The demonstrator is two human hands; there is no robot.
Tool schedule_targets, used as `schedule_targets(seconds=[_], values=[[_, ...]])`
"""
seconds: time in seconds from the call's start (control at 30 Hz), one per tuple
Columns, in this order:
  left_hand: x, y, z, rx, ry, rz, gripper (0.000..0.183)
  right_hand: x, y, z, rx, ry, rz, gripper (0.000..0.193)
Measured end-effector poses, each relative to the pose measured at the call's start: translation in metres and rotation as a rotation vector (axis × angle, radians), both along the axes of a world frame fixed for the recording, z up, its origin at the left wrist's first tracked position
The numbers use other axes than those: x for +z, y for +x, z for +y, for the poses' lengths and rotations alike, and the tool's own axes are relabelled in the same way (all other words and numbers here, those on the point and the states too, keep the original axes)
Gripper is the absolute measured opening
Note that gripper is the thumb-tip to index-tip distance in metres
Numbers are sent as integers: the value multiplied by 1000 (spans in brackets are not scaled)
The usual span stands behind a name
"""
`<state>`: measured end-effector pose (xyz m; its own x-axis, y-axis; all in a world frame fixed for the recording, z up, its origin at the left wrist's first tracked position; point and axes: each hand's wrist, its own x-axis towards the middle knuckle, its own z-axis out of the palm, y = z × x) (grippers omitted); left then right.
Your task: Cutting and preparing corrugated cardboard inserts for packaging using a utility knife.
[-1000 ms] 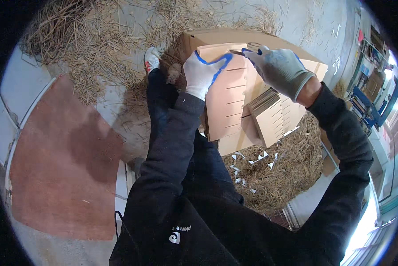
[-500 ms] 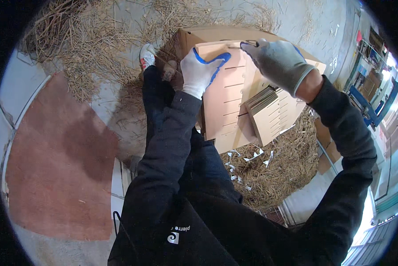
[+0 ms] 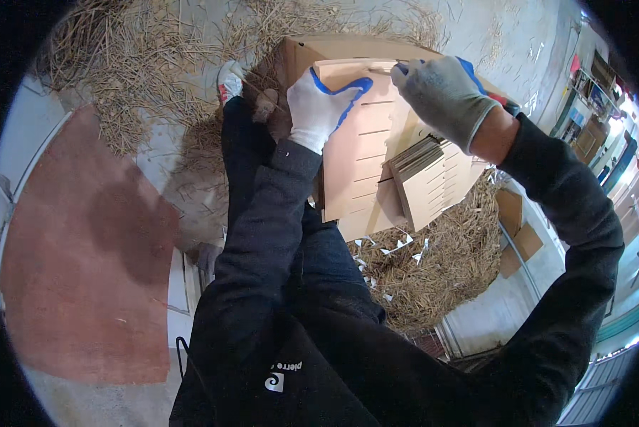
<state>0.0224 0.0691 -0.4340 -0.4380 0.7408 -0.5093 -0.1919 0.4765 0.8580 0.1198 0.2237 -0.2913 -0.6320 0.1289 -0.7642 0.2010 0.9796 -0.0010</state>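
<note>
A tan cardboard sheet [image 3: 362, 153] with a row of parallel slots lies in front of me over a large cardboard box [image 3: 362, 48]. My left hand [image 3: 323, 107], in a white glove with blue trim, grips its far left corner, thumb spread across the top face. My right hand [image 3: 440, 92], in a greyish glove, is closed around a hand tool; a red and black handle end [image 3: 503, 102] sticks out behind the fist. The slim metal tip meets the sheet near its far edge, by my left thumb. A stack of smaller slotted cardboard pieces [image 3: 429, 181] rests to the right.
Loose straw [image 3: 156, 71] covers the floor at the far left. A straw mound [image 3: 440, 285] with white scraps lies near right. A reddish-brown board [image 3: 92, 263] is on the left floor. Cardboard pieces [image 3: 520, 235] and cluttered shelves [image 3: 597, 107] stand at the right.
My right hand has shifted slightly and turned, so the tool's tip and red handle end now show. My left hand keeps its grip on the sheet. The view has moved a little.
</note>
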Motion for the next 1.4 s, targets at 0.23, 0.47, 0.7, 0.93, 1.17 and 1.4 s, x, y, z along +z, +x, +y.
schedule_targets(seconds=[0.23, 0.47, 0.7, 0.93, 1.17, 1.4], values=[[2, -2, -1, -12, 40, 20, 56, -3, -24, 9, 53, -17, -39, 13], [13, -11, 3, -44, -20, -58, 55, -9, -16, 3, 32, 4, -77, 13], [2, -5, 1, -21, 53, 58, 57, -11, -19, 4, 0, -71, -80, 10], [1, -8, 0, -73, 22, 69, 52, -20, -20, -1, -21, -68, -3, 10], [1, -6, -1, -11, 34, 55, 53, -33, -19, -6, -37, -38, 87, 10], [-5, 3, -2, 65, 28, 99, 57, -35, -16, -1, -26, -75, 34, 9]])
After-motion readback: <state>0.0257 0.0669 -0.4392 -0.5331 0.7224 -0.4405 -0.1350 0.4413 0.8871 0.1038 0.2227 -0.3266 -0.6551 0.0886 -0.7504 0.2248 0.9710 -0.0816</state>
